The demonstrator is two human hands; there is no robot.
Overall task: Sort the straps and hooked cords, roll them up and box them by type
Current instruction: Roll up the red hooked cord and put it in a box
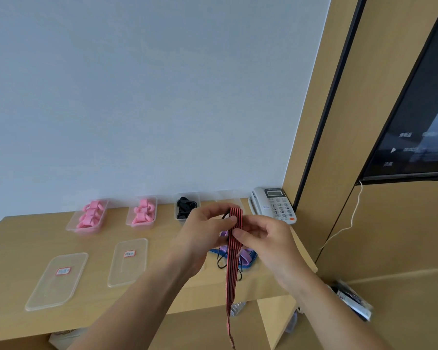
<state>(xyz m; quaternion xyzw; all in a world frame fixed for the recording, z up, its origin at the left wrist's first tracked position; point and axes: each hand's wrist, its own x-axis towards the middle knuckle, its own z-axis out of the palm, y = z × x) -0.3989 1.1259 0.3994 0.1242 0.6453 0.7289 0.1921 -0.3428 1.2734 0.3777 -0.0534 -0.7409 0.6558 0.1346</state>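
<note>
Three boxes (87, 218) at mid-frame already hold rolls; both hands, left hand (202, 228) and right hand (261, 238), pinch a striped cord (234, 248), with more tangled beneath.

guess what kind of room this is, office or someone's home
Probably an office or meeting room, though I can't be sure: a desk phone sits on the wooden counter, a large screen hangs on the panelled wall, and labelled box lids lie out.

Office or hotel-type room — wood-laminate desk (15, 238) against plain white wall, corded desk phone (272, 204), wall-mounted screen (415, 109) on matching wood panelling (379, 223).
</note>
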